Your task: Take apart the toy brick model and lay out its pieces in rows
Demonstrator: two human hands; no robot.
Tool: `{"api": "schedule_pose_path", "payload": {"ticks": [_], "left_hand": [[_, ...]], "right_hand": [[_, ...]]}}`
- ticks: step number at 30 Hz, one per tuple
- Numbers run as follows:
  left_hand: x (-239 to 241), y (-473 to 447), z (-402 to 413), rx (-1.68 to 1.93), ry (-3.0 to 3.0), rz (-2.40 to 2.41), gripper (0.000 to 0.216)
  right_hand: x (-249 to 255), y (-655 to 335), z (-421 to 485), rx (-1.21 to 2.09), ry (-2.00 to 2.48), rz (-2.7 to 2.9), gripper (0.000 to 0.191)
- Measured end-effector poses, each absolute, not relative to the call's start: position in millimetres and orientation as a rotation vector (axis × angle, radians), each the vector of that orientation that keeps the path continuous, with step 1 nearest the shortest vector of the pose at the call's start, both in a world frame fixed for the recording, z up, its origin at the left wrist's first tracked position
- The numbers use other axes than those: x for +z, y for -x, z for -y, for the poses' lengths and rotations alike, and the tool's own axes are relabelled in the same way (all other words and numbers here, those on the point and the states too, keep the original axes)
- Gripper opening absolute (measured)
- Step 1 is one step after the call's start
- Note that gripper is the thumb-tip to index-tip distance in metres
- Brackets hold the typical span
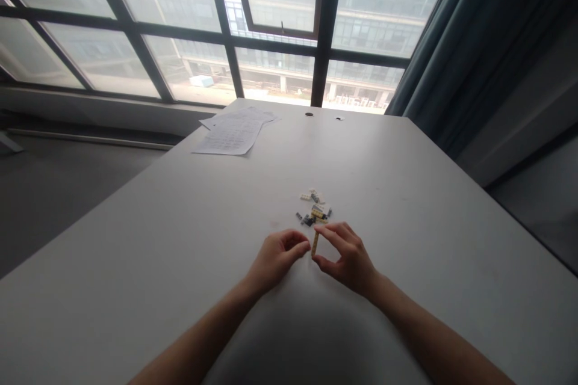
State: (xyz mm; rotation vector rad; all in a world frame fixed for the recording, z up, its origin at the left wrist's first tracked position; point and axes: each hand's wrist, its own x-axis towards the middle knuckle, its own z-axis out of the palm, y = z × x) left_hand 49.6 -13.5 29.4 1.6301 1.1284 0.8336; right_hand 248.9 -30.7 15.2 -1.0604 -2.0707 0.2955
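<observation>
I have the right hand (347,255) pinching a narrow yellow strip (315,243) by its ends, between the hands, nearer me than the loose small pieces (315,210) on the table (135,252). The left hand (275,260) curls beside it; I cannot tell whether it pinches anything. I judge the strip light, stiff, sturdy; its ends suit a gentle hold.

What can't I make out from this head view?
In the head view:
Left hand: fingertip contact with the yellow brick strip, too small to tell.
Loose building bricks: count, hidden by overlap.
Printed sheets: wording, too small and blurred.
Forearms: elbows, cut off by the bottom edge.
</observation>
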Motion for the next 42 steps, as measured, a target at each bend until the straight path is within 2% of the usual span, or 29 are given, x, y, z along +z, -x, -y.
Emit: {"api": "schedule_pose_path", "payload": {"ticks": [3,5,12,25,42], "left_hand": [[28.4,-21.0,1.5,0.951,-2.022,-1.31,0.023],[22.7,-3.0,-4.9,0.935,-2.254,-1.258,0.032],[-2.5,12.1,-9.5,0.583,-2.556,-1.221,0.054],[-9.1,7.5,-11.7,0.51,-2.577,-1.214,0.05],[-7.4,6.0,-10.7,0.506,-2.581,-1.231,0.043]], "right_hand": [[13.1,-246.6,27.3,0.353,1.186,2.196,0.051],[11.5,-241.7,24.0,0.396,1.256,2.289,0.05],[7.6,-218.4,12.6,0.408,1.31,2.372,0.048],[0.9,-213.3,11.5,0.371,1.317,2.334,0.05],[-2.8,-212.5,12.7,0.374,1.299,2.3,0.045]]}}
